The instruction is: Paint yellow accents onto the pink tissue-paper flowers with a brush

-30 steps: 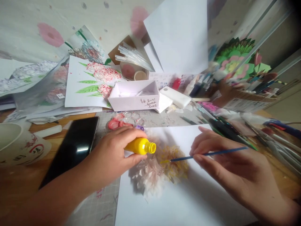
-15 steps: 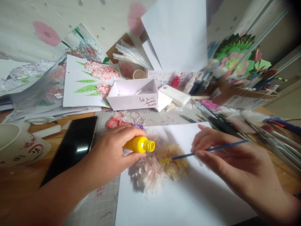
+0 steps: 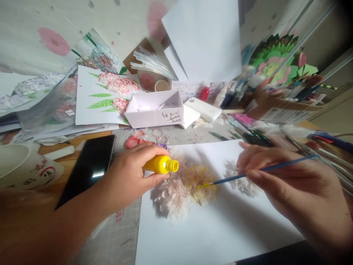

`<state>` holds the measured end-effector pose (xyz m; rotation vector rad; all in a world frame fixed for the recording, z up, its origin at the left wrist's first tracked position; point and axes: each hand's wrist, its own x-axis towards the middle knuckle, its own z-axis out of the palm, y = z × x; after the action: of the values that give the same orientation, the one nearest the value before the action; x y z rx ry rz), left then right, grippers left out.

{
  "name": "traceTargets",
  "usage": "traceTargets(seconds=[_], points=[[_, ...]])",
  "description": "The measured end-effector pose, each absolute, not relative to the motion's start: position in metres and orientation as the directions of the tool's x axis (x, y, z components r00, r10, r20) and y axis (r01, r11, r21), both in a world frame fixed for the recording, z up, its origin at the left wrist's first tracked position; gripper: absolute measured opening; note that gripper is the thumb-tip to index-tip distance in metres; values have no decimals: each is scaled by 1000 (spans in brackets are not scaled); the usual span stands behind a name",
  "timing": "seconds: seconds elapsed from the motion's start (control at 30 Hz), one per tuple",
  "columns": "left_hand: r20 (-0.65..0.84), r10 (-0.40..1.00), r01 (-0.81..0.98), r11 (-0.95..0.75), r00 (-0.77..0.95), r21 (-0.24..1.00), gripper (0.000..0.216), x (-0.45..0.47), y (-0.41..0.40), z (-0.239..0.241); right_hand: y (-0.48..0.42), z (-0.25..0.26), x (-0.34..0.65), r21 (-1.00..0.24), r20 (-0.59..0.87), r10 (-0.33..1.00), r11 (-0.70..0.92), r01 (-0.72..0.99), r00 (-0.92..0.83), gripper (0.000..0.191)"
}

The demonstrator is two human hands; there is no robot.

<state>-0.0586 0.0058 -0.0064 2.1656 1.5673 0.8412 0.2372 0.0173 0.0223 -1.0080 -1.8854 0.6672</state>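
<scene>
My left hand (image 3: 129,175) is closed round a small yellow paint bottle (image 3: 161,164), held on its side with the open mouth pointing right. My right hand (image 3: 286,182) pinches a thin blue paintbrush (image 3: 248,173); its yellow-tipped bristles touch a tissue-paper flower (image 3: 187,186) that is pale pink on the left and yellow on the right. A second, white tissue flower (image 3: 239,180) lies partly under my right fingers. Both flowers rest on a white sheet of paper (image 3: 209,228).
A black phone (image 3: 89,163) lies left of my left hand, a white cup (image 3: 19,165) beyond it. A white open box (image 3: 154,110), flower pictures (image 3: 104,94), clear sticks (image 3: 151,64) and several pens (image 3: 303,147) crowd the back and right. A grey cutting mat (image 3: 116,235) lies under the sheet.
My right hand has drawn back to the right with the brush, uncovering the white flower. The brush tip stays on the yellow flower. My left hand and bottle shifted slightly up and left.
</scene>
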Motion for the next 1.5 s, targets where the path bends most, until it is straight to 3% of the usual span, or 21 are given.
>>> traceTargets(seconds=[0.43, 1.5], points=[[289, 931, 765, -352, 225, 539, 26, -58, 7, -7, 5, 26, 232, -573, 540, 685, 725, 383, -489, 8], [316, 920, 769, -374, 234, 518, 26, -60, 8, -9, 10, 23, 229, -547, 518, 647, 753, 365, -559, 8]])
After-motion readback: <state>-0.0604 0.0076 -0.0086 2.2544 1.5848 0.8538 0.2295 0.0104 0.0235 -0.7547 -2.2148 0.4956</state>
